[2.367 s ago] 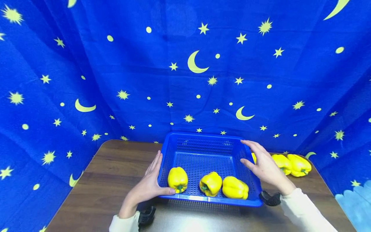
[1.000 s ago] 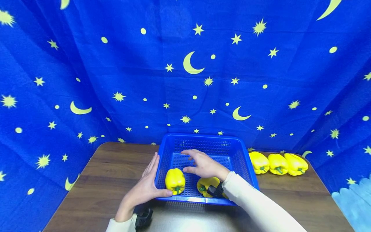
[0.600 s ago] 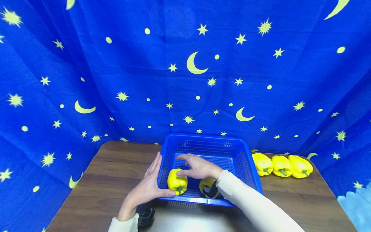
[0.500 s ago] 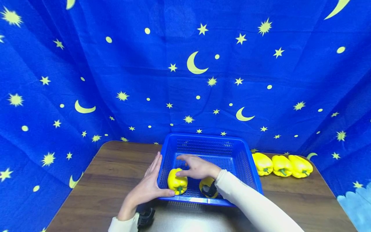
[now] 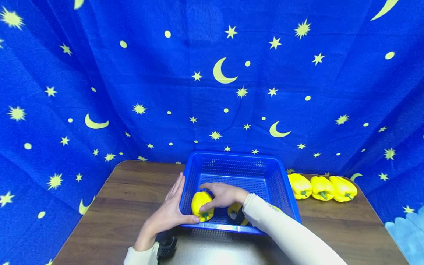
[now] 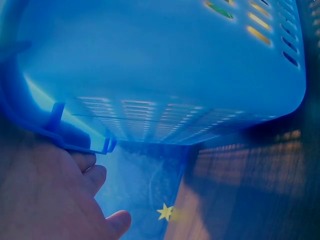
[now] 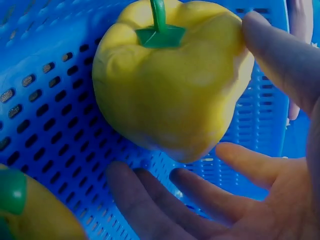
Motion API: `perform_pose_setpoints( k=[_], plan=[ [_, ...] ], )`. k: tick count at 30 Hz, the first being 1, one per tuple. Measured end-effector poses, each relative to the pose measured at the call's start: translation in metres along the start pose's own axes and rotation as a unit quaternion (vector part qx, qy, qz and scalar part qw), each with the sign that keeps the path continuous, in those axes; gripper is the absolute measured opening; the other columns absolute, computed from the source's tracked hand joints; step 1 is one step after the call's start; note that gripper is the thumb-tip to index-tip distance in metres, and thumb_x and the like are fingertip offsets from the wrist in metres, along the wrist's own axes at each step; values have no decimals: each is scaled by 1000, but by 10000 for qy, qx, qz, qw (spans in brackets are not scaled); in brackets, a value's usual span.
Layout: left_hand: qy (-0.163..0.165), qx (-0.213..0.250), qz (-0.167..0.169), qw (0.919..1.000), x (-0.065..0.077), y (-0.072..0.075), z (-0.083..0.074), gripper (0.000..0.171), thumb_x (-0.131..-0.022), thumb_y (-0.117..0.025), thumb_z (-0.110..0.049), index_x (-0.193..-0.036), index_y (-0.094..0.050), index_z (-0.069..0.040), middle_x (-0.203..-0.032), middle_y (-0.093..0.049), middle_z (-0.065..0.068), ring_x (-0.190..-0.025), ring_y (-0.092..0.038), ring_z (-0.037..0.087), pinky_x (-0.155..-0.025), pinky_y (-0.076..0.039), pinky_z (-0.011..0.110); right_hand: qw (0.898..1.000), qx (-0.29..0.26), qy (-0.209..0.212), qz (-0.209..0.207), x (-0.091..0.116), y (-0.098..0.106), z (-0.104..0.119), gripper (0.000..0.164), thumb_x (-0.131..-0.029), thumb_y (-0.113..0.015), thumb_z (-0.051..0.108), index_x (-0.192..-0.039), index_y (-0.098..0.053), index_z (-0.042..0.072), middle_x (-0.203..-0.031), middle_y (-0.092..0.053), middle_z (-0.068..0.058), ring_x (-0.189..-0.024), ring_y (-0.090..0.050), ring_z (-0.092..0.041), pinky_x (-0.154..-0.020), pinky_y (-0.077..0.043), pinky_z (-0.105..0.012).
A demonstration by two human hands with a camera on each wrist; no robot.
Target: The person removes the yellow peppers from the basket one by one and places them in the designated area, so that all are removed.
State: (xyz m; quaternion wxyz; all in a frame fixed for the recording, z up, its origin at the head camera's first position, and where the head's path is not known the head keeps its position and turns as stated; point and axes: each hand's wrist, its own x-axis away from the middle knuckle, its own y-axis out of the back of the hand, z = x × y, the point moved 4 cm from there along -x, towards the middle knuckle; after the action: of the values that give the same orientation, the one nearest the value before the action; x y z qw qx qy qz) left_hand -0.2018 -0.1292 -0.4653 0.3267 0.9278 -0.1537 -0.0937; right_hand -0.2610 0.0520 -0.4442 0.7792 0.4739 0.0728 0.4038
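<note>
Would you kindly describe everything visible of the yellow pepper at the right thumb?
The yellow pepper is smooth and lobed, perhaps plastic, with a green stem rising from an angular green cap. It looks whole and lies at the left end of the blue basket, stem end facing the head camera. The thumb of the right hand appears to touch it; that hand's other fingers spread near the opposite end, their contact unclear. Whether the thumb of the left hand touches it is also unclear.

Inside the blue slotted basket point(image 5: 236, 167), a yellow pepper point(image 5: 199, 201) lies at left, green stem point(image 7: 159, 17) facing front.
</note>
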Motion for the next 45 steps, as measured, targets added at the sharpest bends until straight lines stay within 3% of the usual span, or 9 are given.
perform_pose_setpoints(
  k=[7,20,32,45],
  plan=[
    [-111,1,-42,9999,1,0,1,132,-71,-89,-41,-160,-1,0,-168,7,17,-152,1,44,-115,-5,70,9996,54,226,128,-1,-3,2,74,-82,-82,43,-142,-53,9,-120,-66,-4,-101,-58,-12,-91,-48,-28],
    [-36,-5,-4,10000,2,-2,1,133,-71,-89,-44,-160,-1,-1,-168,7,17,-152,1,43,-115,-5,70,9997,-15,110,211,-2,-6,0,78,-74,-90,29,-141,-55,13,-125,-64,-2,-105,-57,-11,-95,-46,-30],
    [-98,14,-38,9999,2,-1,0,132,-70,-91,-39,-159,-2,3,-167,7,19,-152,1,43,-116,-5,69,9985,-206,270,-423,7,10,1,79,-76,-88,32,-144,-53,12,-136,-61,-5,-114,-58,-17,-99,-46,-33],
    [-41,-14,-42,10000,0,0,1,132,-70,-91,-40,-160,-2,2,-168,6,17,-152,0,43,-116,-5,70,9866,-588,729,-1335,35,31,0,78,-78,-85,32,-145,-52,9,-133,-60,-9,-113,-59,-24,-92,-54,-43]
  ],
)
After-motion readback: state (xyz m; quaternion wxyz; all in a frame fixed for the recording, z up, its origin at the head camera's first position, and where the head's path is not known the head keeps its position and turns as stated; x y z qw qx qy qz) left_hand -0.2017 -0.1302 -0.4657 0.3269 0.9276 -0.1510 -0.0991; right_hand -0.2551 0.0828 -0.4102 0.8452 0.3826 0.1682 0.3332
